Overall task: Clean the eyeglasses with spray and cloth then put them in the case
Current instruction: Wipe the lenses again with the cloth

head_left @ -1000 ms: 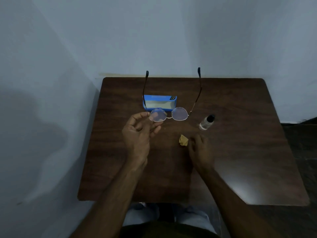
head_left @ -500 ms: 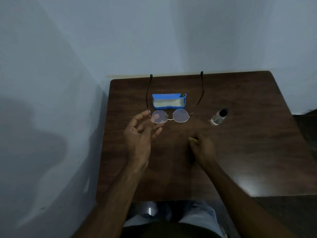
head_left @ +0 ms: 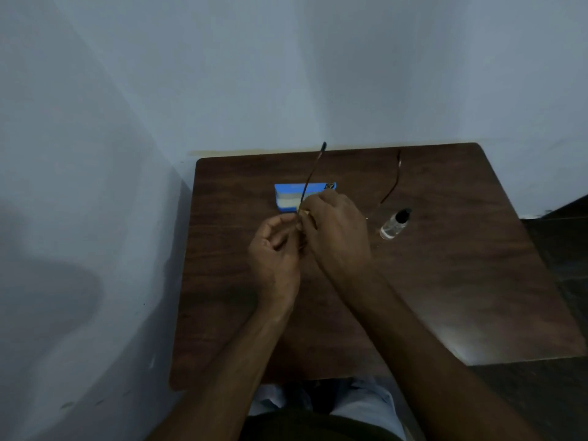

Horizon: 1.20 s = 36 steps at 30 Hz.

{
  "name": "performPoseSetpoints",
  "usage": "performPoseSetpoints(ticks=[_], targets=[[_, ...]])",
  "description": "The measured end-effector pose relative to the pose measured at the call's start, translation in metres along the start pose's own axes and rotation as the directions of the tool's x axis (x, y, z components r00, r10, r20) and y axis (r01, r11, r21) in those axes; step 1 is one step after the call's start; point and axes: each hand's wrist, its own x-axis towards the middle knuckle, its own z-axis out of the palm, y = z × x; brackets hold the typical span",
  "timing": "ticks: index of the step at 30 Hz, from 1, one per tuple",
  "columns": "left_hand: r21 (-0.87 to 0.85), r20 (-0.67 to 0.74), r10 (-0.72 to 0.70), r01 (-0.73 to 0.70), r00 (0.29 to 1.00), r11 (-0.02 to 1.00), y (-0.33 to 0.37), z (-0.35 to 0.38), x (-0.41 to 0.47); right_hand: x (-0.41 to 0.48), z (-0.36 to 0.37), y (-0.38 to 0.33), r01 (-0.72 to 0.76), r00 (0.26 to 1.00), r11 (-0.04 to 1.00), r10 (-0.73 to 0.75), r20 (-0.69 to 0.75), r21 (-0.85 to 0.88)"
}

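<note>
My left hand (head_left: 275, 253) grips the thin-framed eyeglasses (head_left: 310, 178) at their left lens, above the brown table (head_left: 445, 265). The temples stick up and away from me; the lenses are hidden behind my hands. My right hand (head_left: 337, 230) is closed on the small yellow cloth (head_left: 304, 212), pressed against the glasses; only a sliver of cloth shows. The open blue case (head_left: 288, 197) lies just beyond my hands. A small clear spray bottle (head_left: 394, 224) with a black cap lies on its side to the right.
The table stands in a corner, with pale walls (head_left: 95, 186) at its left and far edges. A dark floor (head_left: 566, 237) shows past the right edge. My knees are under the near edge.
My right hand lifted the yellow cloth from the table and brought it to the glasses. The glasses tilted, and both hands now meet over the lenses.
</note>
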Motion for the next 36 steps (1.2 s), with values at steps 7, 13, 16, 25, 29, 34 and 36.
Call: performPoseSetpoints(ticks=[7,13,16,25,29,34,36], targets=[[0.051,-0.033,0.008,-0.006,0.999,0.999,0.000,-0.007,0.004,-0.014,-0.001,0.009,0.008,0.999,1.000,-0.009,0.053,0.012],[0.031,-0.026,0.033,-0.032,0.999,0.999,0.008,-0.004,0.010,-0.010,-0.002,-0.001,-0.012,0.996,0.989,-0.001,0.091,0.150],[0.012,-0.021,0.023,-0.022,1.000,1.000,0.008,-0.005,0.008,-0.015,-0.004,0.006,-0.008,0.998,0.991,-0.001,0.069,0.131],[0.035,-0.007,0.037,-0.036,0.999,0.999,0.006,0.000,0.013,-0.006,-0.007,0.006,-0.096,0.989,0.968,0.067,0.129,0.234],[0.014,-0.012,0.040,-0.040,0.999,0.999,0.002,0.000,0.008,-0.008,-0.009,0.019,-0.009,0.999,0.997,0.006,0.032,0.082],[-0.014,0.015,0.035,-0.035,0.999,0.999,0.009,0.006,0.012,-0.009,-0.002,0.008,-0.022,0.995,0.978,0.041,-0.086,0.210],[-0.041,0.011,0.007,-0.007,1.000,0.999,0.010,0.004,0.011,-0.014,-0.004,0.007,-0.074,0.995,0.955,0.089,-0.038,0.289]])
